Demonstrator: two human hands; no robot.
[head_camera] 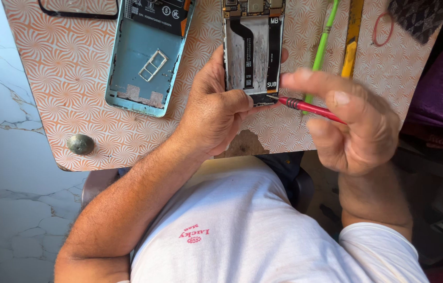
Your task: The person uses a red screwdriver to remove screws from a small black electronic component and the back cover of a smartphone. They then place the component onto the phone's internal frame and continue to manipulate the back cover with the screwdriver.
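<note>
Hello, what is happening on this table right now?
A person works on an opened phone lying on a patterned table. The left hand steadies the phone's lower end, and the right hand holds a red screwdriver with its tip at the phone's bottom edge. The detached blue back cover lies beside it.

Left hand [216, 107] grips the opened phone body [253, 50] by its lower edge, thumb on the bottom corner. Right hand [350, 123] pinches a red screwdriver [310, 108], tip at the phone's bottom board. Pale blue back cover [145, 57] lies just left on the orange patterned table [75, 78]. Green tool [322, 44] and yellow tool [351, 42] lie right of the phone.
</note>
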